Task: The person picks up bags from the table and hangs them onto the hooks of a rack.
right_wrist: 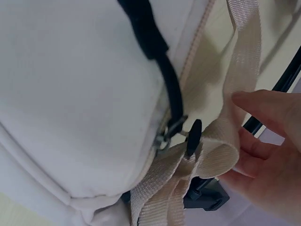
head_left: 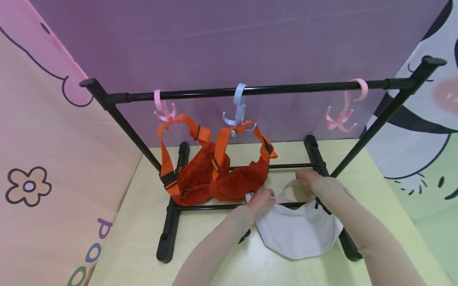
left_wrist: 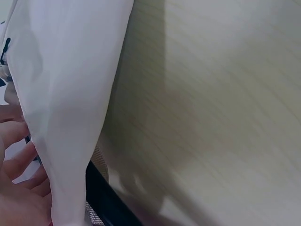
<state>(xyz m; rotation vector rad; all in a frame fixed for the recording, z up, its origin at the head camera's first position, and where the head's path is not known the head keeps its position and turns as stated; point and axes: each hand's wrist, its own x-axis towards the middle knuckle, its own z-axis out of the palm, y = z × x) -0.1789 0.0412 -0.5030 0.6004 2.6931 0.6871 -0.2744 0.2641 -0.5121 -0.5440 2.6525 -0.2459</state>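
A white waist bag (head_left: 298,230) with a cream webbing strap (right_wrist: 242,61) lies over the rack's lower front bar. My left hand (head_left: 262,200) holds the bag's left end. In the left wrist view its fingers (left_wrist: 16,162) lie along the bag's edge, and the thumb is hidden. At the bag's upper right, my right hand (head_left: 307,176) pinches the strap between thumb and fingers; the strap arches up in a loop. A black zipper pull (right_wrist: 171,89) shows along the bag's zip. Two orange-red waist bags (head_left: 239,182) hang by their straps to the left of my hands.
The black rack's top bar (head_left: 279,89) carries a pink hook (head_left: 165,111) at left, a pale blue hook (head_left: 239,107) mid-bar, and another pink hook (head_left: 343,113) at right with nothing on it. The rack stands on a pale wooden table (head_left: 143,222) before a purple backdrop (head_left: 229,43).
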